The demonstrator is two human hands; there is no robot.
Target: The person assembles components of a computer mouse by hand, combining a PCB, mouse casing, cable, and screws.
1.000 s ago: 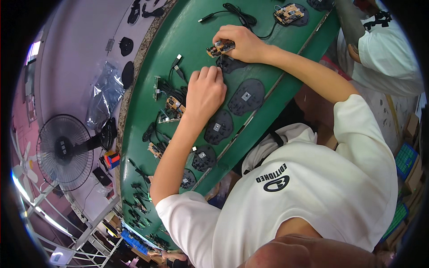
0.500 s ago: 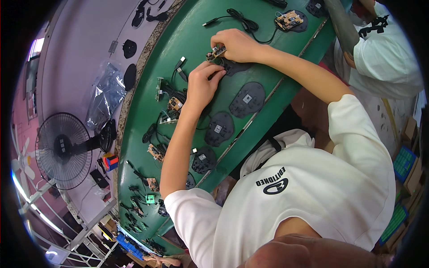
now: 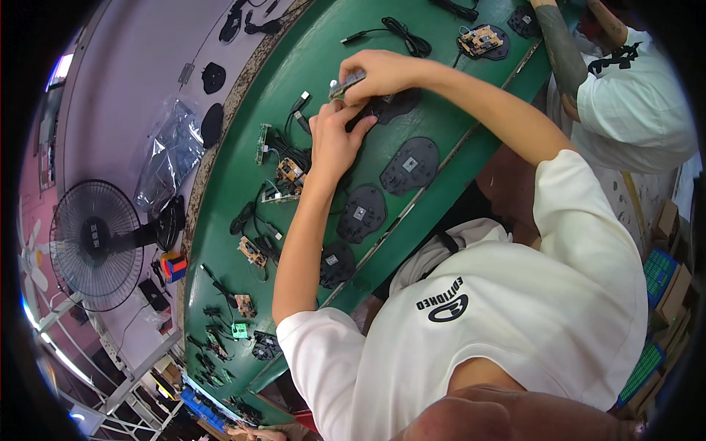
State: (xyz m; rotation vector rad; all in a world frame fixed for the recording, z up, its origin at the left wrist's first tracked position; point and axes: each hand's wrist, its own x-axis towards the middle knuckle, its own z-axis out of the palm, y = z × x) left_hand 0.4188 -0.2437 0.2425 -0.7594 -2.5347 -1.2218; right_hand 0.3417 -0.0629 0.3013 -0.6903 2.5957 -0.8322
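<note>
My right hand (image 3: 376, 73) pinches a small circuit board (image 3: 350, 84), tilted up on edge above the green bench. Just below it, my left hand (image 3: 336, 140) has its fingers curled in toward the board, its thumb tip close to a black mouse base (image 3: 396, 107). Whatever lies between the left fingers is hidden. The base rests on the bench, partly covered by both hands. Nearer me lie more black mouse bases, one (image 3: 409, 166) beside another (image 3: 362, 213), each with a pale square in the middle.
Left of my forearm lie circuit boards (image 3: 290, 173) with black cables. A coiled USB cable (image 3: 406, 37) and a base carrying a board (image 3: 482, 42) are at the far side. Beyond the bench edge stand a fan (image 3: 95, 242) and a plastic bag (image 3: 170, 158). Another person (image 3: 625, 103) is at right.
The circuit board in my right hand has been turned and tilted up. My left fingers have moved up closer to the right hand, the thumb now spread further from them.
</note>
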